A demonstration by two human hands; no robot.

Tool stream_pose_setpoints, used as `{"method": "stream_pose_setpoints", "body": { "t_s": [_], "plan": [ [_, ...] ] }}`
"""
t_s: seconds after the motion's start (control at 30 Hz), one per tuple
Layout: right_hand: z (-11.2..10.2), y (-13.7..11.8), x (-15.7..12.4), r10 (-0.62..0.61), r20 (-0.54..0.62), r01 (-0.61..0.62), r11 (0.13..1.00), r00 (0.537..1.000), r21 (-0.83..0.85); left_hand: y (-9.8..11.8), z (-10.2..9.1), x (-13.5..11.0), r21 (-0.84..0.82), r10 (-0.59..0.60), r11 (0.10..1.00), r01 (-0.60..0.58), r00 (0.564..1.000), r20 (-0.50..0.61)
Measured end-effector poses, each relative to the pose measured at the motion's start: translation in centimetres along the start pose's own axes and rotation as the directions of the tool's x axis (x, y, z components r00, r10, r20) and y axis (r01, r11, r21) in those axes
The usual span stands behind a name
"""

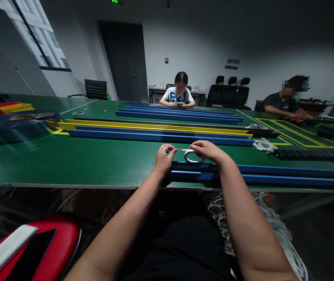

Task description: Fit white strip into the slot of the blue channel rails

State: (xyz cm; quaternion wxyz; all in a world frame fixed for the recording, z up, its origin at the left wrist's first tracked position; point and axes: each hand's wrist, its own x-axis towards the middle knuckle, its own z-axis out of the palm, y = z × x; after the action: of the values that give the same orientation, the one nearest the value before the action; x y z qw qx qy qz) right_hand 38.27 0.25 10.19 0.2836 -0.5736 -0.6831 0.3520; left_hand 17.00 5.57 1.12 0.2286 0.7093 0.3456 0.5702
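A thin white roll of tape [186, 157] hangs from my right hand [208, 151], whose fingers pinch its upper edge. A short strip of tape stretches from the roll to my left hand [163, 159], where thumb and forefinger are closed on its end. Both hands are just above the near edge of the green table [120, 162]. Beneath them lie long blue channel strips [272, 172] that run off to the right. My right wrist and forearm cover part of these strips.
Yellow and blue channels [161, 134] lie across mid-table, with more blue strips [178, 114] behind. A bundled clear coil [264, 145] and a black slatted strip [313, 155] are at right. Two people sit across the table. A red stool [64, 238] stands lower left.
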Motion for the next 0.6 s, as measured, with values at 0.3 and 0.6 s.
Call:
{"method": "stream_pose_setpoints", "body": {
  "t_s": [0.3,0.6],
  "plan": [
    [-8.4,-3.8,-1.2,0.276,0.221,-0.128,0.847,0.935,-0.516,-0.6,0.1,0.0,-0.004,-0.001,1.000,0.001,0.999,0.045],
    [-14.2,-5.0,-6.2,0.337,0.143,-0.175,0.752,0.931,-0.636,-0.3,-3.1,0.9,-0.033,-0.065,0.996,0.077,0.958,0.280]
  ]
}}
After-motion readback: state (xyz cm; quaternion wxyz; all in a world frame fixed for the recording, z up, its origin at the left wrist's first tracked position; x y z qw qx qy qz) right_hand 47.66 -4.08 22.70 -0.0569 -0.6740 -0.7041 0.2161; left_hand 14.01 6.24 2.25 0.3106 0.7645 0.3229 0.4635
